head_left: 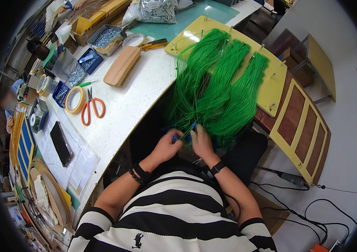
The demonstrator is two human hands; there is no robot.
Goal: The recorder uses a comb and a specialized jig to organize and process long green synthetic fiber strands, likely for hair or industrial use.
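Head view, hands: the left hand [166, 147] and right hand [201, 142] sit side by side just below the hanging strands, wrists banded in black.
Left fingers: curled nearly closed, pinching a small blue piece [174, 137] at the strand ends.
Right fingers: bent inward and close together around another small blue piece [192, 128] and a few thin strands; how firmly they grip cannot be told.
Green strands [216, 88]: three thick hanks of fine, glossy, wire-like cord, bright green, draped from above the fingers down to them, loose ends fanning and tangling right at the fingertips.
Yellow board [271, 84]: flat, matte, pale yellow panel with upright metal pegs, lying beyond the fingers; the hanks hang from its pegs.
Worktop [145, 90]: white, smooth, lightly scuffed surface stretching up and to the left of the left fingers.
Scissors [91, 107]: orange looped handles, steel blades, well left of the left fingers.
Tape roll [75, 100]: tan ring lying flat, just beside the scissors.
Wooden brush [122, 66]: pale oblong block, up and left of the fingers.
Phone [61, 143]: black glossy slab on white papers, far left of the left fingers.
Metal tray [106, 38]: grey, filled with small shiny hardware, far beyond the left fingers.
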